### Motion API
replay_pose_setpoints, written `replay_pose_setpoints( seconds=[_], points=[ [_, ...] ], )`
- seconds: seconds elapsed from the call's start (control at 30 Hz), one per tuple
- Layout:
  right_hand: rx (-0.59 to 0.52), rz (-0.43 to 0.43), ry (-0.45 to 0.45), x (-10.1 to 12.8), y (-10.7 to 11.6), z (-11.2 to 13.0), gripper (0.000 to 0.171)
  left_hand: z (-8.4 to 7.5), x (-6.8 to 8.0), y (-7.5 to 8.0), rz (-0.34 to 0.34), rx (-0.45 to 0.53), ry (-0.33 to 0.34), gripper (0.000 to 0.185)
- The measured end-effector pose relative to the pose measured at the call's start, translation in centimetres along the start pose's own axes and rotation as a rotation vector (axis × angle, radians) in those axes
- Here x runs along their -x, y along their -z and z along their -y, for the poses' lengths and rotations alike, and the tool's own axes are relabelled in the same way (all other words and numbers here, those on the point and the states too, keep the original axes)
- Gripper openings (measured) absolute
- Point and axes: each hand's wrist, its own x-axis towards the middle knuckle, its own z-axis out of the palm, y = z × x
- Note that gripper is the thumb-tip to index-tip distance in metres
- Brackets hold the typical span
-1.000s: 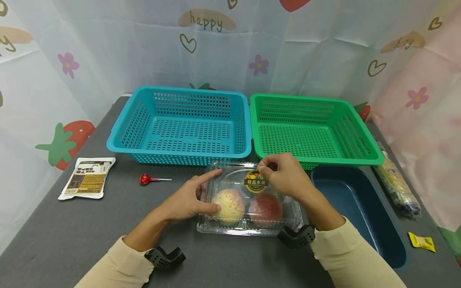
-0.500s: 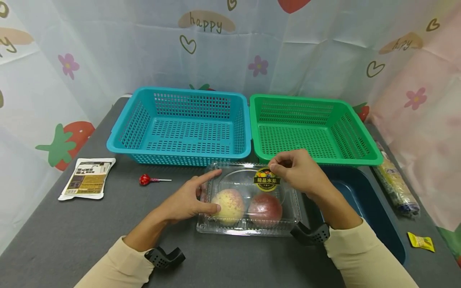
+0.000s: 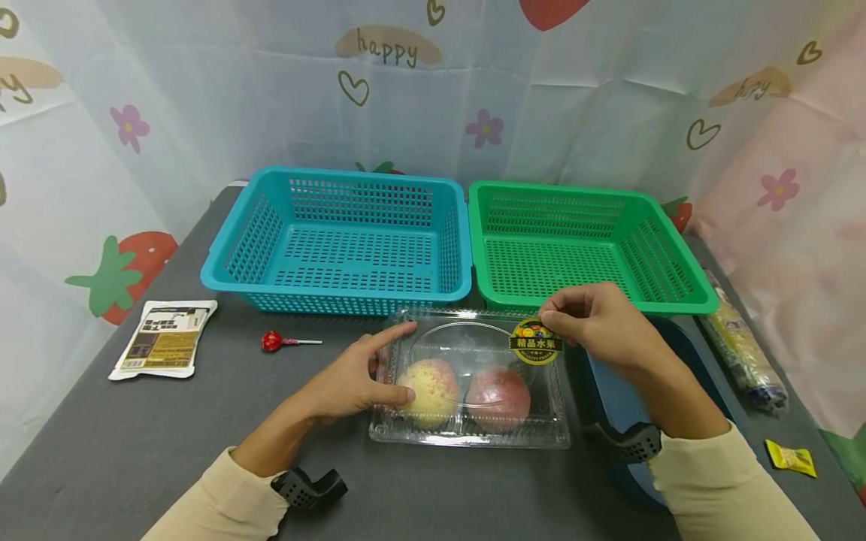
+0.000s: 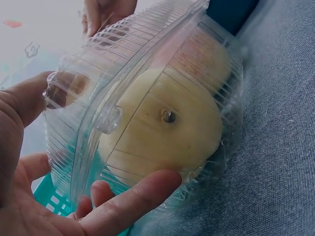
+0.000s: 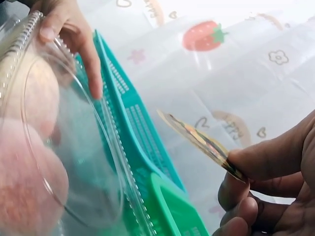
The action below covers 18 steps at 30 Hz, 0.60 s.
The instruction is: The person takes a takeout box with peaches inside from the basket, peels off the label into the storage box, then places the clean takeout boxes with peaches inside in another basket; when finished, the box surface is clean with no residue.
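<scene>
A clear plastic clamshell box [image 3: 449,342] lies on the table in the head view. Inside sit a pale yellow round fruit [image 3: 429,391] and a reddish one [image 3: 499,398], both peach- or apple-like. Thumb and fingers of my left hand [image 3: 348,379] grip the box's left side. My right hand [image 3: 605,327] pinches the edge of a round black-and-gold sticker [image 3: 536,343] between thumb and forefinger, above the box's far right corner. In the right wrist view, this sticker [image 5: 202,142] hangs in the air, apart from the lid.
Behind the box stand a blue basket [image 3: 338,289] and a green basket [image 3: 595,297]. A dark blue bin [image 3: 619,398] is on the right, partly under my right arm. A white-and-gold packet [image 3: 162,340], red lollipop [image 3: 272,341], yellow candy [image 3: 790,458] and long wrapped packet [image 3: 744,346] lie around.
My right hand has moved right with the sticker, from over the lid's middle to its far right corner. The left hand and box have stayed in place.
</scene>
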Motion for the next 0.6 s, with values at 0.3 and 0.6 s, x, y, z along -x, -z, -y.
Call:
replay_pose_setpoints(
  seconds=[0.3,0.6],
  points=[
    [-0.008,0.023,0.031,1.1,2.0,-1.3,0.017,0.0,0.1,-0.1,-0.002,-0.008,-0.001,0.084],
    [-0.006,-0.004,0.032,2.3,4.3,-3.4,0.020,0.0,0.1,0.0,-0.004,-0.004,0.006,0.085]
  ],
)
